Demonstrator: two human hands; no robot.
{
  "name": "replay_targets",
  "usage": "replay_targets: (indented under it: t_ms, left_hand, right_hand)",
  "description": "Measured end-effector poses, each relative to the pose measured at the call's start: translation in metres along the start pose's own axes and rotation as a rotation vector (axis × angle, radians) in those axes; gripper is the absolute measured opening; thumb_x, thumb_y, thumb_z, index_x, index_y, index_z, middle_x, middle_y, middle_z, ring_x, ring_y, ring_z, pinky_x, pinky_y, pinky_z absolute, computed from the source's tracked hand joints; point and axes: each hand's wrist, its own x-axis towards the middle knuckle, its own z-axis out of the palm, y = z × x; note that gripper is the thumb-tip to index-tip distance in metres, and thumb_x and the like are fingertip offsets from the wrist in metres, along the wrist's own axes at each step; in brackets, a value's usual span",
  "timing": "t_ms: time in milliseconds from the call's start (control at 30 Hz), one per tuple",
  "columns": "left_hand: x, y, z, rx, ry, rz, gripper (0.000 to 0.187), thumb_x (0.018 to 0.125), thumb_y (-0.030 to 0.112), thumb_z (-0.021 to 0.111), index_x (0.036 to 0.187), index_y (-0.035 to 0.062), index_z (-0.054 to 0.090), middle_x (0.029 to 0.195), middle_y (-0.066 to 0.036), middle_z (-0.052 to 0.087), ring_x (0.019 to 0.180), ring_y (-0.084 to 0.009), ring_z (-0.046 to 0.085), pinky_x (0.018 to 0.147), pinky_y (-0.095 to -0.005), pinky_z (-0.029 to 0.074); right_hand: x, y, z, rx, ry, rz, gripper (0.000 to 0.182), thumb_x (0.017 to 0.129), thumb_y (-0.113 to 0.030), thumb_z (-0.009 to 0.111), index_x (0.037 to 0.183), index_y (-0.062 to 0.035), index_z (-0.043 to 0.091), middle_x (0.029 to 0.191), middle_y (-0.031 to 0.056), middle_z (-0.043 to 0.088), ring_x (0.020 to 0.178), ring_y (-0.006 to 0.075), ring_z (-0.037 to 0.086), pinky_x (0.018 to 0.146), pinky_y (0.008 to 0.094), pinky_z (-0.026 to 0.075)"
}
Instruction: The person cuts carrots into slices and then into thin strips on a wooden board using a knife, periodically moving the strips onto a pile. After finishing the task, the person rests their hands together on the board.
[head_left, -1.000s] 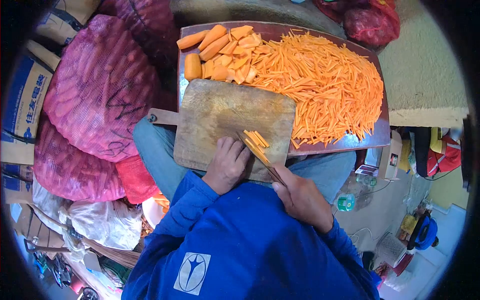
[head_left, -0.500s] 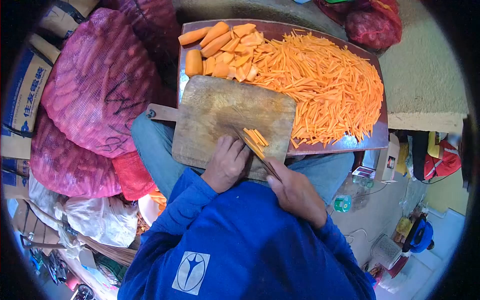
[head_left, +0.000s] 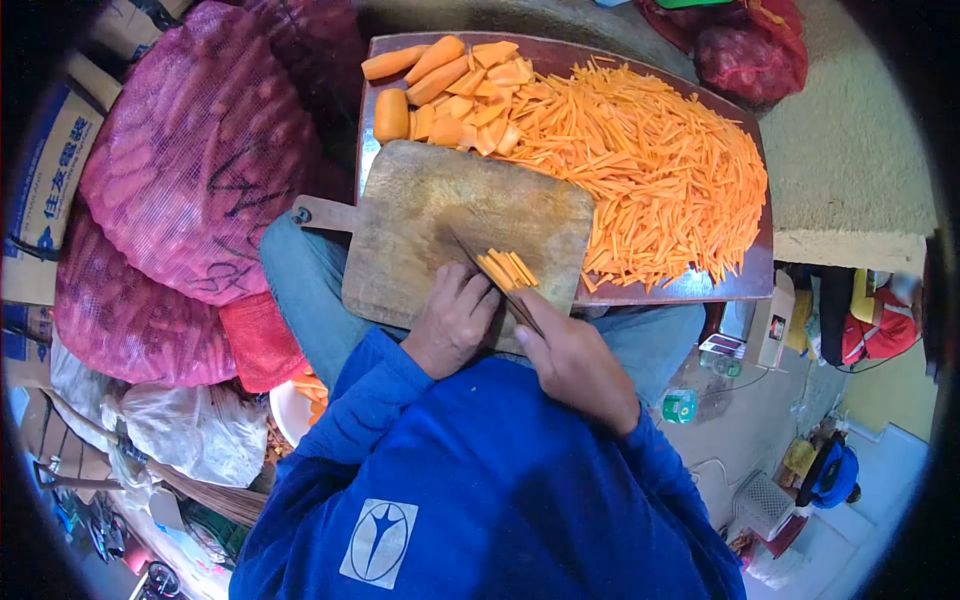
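My right hand [head_left: 578,362] is wrapped around a knife [head_left: 523,314], whose dark blade slants up and left across the wooden cutting board [head_left: 395,240]. Beside the blade, on its right, lie several freshly cut carrot sticks [head_left: 512,267]. My left hand [head_left: 452,322] rests on the board left of the blade with its fingers curled under; whatever they press on is hidden. The board sits across my lap against the table edge, its handle [head_left: 325,213] pointing left.
Beyond the board, a table [head_left: 735,290] bears a large heap of carrot sticks [head_left: 660,180], carrot slices [head_left: 480,105] and whole peeled carrots [head_left: 437,66]. Red mesh sacks [head_left: 195,150] crowd the left side. A white basin [head_left: 288,412] with orange pieces stands by my left elbow.
My right hand and the knife have shifted slightly up and left. More cut carrot sticks now lie along the blade's right side. My left hand stays nearly in place.
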Motion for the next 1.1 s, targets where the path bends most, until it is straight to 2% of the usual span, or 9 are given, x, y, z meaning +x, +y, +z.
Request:
replay_targets:
  t_ms: [100, 300, 367, 600, 800, 900, 1100]
  left_hand:
    - [0.003, -0.001, 0.0, -0.031, 0.061, -0.003, 0.036, 0.08, 0.013, 0.071, 0.11, -0.0066, 0.072, 0.107, -0.017, 0.063, 0.098, -0.0357, 0.059, 0.088, -0.05, 0.05]
    - [0.0, 0.0, -0.004, -0.012, 0.021, -0.012, 0.037, 0.08, 0.012, 0.07, 0.112, -0.0074, 0.072, 0.108, -0.017, 0.064, 0.1, -0.0363, 0.06, 0.089, -0.05, 0.05]
    - [0.0, 0.001, -0.002, 0.001, 0.021, -0.02, 0.038, 0.08, 0.011, 0.07, 0.113, -0.008, 0.071, 0.107, -0.017, 0.064, 0.1, -0.0362, 0.06, 0.09, -0.0496, 0.05]
    - [0.004, 0.002, -0.005, -0.004, 0.085, 0.007, 0.037, 0.08, 0.011, 0.07, 0.112, -0.0087, 0.071, 0.101, -0.016, 0.061, 0.097, -0.0353, 0.058, 0.089, -0.0496, 0.049]
    - [0.001, 0.002, -0.003, 0.0, 0.034, -0.02, 0.035, 0.078, 0.01, 0.072, 0.108, -0.0076, 0.07, 0.102, -0.017, 0.061, 0.099, -0.0363, 0.058, 0.091, -0.0513, 0.049]
    - [0.0, -0.001, 0.001, 0.008, 0.042, -0.015, 0.033, 0.077, 0.011, 0.072, 0.106, -0.0061, 0.07, 0.102, -0.017, 0.061, 0.099, -0.0369, 0.058, 0.091, -0.0516, 0.049]
    - [0.001, 0.0, -0.001, -0.016, 0.091, 0.016, 0.036, 0.072, 0.011, 0.077, 0.104, -0.0036, 0.07, 0.103, -0.018, 0.061, 0.099, -0.0383, 0.059, 0.093, -0.0527, 0.05]
  right_hand:
    - [0.013, 0.0, 0.003, 0.095, 0.041, -0.085, 0.043, 0.108, -0.016, 0.06, 0.146, 0.0011, 0.049, 0.108, 0.0355, 0.071, 0.103, 0.0547, 0.07, 0.084, 0.0605, 0.056]
    - [-0.021, -0.012, -0.015, 0.062, -0.059, 0.09, 0.042, 0.108, -0.016, 0.06, 0.146, -0.0014, 0.05, 0.109, 0.0358, 0.071, 0.103, 0.0552, 0.069, 0.084, 0.0602, 0.056]
    - [-0.016, -0.005, -0.005, 0.092, 0.02, 0.011, 0.04, 0.108, -0.016, 0.059, 0.145, -0.0027, 0.052, 0.11, 0.0352, 0.071, 0.103, 0.0551, 0.069, 0.084, 0.0603, 0.056]
    - [0.001, -0.001, -0.005, 0.084, -0.022, -0.005, 0.042, 0.107, -0.014, 0.06, 0.147, -0.0025, 0.051, 0.11, 0.0353, 0.072, 0.105, 0.055, 0.069, 0.084, 0.0599, 0.056]
    - [-0.009, 0.001, -0.001, 0.071, 0.014, 0.007, 0.041, 0.108, -0.016, 0.059, 0.146, -0.003, 0.05, 0.109, 0.0359, 0.071, 0.103, 0.056, 0.069, 0.082, 0.0622, 0.056]
    - [0.005, 0.003, 0.004, 0.08, 0.05, -0.071, 0.042, 0.109, -0.019, 0.058, 0.146, -0.003, 0.049, 0.109, 0.0361, 0.072, 0.101, 0.0562, 0.07, 0.082, 0.0629, 0.056]
    - [0.012, -0.009, 0.002, -0.028, -0.083, 0.046, 0.039, 0.11, -0.022, 0.058, 0.142, -0.0025, 0.049, 0.103, 0.0349, 0.072, 0.099, 0.0558, 0.07, 0.081, 0.0641, 0.055]
